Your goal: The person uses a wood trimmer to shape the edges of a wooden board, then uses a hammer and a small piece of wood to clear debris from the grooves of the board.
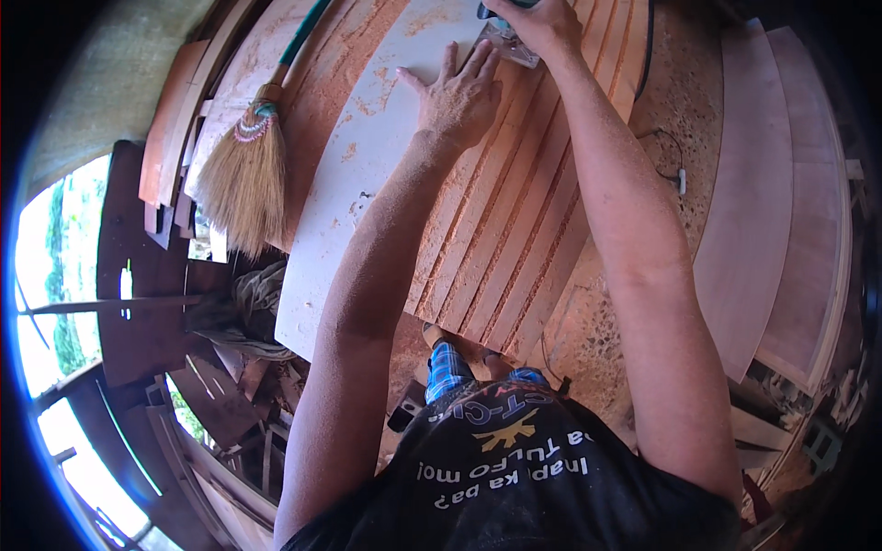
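Note:
My left hand [459, 101] lies flat with its fingers spread, across the edge of a white board [308, 266] dusted with sawdust. At the top edge of the view, my right hand [549, 29] is wrapped round a trim router [511, 46] with a clear base plate. Its upper body is partly out of view. The router rests beside the white board on a reddish wooden panel [487, 266]. Several long parallel grooves run down that panel, with wood dust in them. Fine dust coats my left hand and forearm.
Left of the white board lies a straw broom [243, 174] with a green handle. Planks [175, 138] are stacked beyond it. To the right, large thin wood sheets [749, 174] lean near a dark cord [669, 147] with a white connector. Wood scraps clutter the lower left.

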The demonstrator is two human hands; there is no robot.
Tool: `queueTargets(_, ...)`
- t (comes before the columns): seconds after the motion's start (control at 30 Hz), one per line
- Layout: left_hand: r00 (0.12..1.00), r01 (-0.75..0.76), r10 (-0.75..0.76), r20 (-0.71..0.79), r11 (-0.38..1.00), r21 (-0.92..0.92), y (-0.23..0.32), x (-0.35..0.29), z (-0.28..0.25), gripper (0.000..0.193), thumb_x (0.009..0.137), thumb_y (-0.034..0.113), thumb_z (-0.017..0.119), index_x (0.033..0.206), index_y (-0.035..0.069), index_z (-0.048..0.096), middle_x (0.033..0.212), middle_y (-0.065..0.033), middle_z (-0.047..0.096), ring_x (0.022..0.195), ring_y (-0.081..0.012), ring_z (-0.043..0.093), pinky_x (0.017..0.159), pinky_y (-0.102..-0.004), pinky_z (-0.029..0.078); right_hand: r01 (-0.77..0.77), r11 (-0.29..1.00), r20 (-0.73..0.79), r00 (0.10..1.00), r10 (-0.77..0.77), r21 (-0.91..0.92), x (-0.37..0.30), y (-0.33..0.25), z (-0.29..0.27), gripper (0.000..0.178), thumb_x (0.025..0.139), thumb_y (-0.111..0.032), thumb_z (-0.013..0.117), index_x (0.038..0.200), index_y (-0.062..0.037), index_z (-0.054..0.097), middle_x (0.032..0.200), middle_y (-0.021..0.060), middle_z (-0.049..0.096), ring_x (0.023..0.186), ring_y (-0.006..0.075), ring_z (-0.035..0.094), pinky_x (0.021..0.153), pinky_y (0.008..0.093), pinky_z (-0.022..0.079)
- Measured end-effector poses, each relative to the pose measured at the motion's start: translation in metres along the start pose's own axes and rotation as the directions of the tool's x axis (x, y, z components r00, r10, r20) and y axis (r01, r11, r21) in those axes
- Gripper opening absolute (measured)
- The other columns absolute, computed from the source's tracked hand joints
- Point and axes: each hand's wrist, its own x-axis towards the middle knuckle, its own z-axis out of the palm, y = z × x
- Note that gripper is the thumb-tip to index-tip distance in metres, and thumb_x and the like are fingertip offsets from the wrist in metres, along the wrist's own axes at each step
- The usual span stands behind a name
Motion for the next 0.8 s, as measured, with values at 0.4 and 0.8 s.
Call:
queueTargets(0.4,0.998,0.015,-0.017,0.066,0.999,0.035,0.013,0.015,-0.005,0.049,0.101,0.035,0.035,0.147,0.022,0.031,0.156,0.0078,0.022,0.144,-0.0271,0.021,0.096,-0.0840,0.014,0.058,0.986,-0.009,0.998,-0.060,-0.154,0.032,0.034,0.009,0.093,0.061,-0.070,0.073,0.117,0.0003,0.051,0.103,0.0193,0.067,0.098,0.0330,0.066,0.086,0.0426,0.052)
queueTargets(0.8,0.996,0.046,-0.050,0.076,0.998,0.045,0.012,0.032,-0.001,0.048,0.100,0.034,0.037,0.146,0.022,0.034,0.156,0.0071,0.024,0.144,-0.0269,0.022,0.095,-0.0838,0.016,0.066,0.993,-0.002,0.998,-0.067,-0.101,0.049,0.026,0.008,0.087,0.063,-0.060,0.076,0.115,0.0038,0.048,0.100,0.0204,0.066,0.093,0.0332,0.067,0.084,0.0430,0.053)
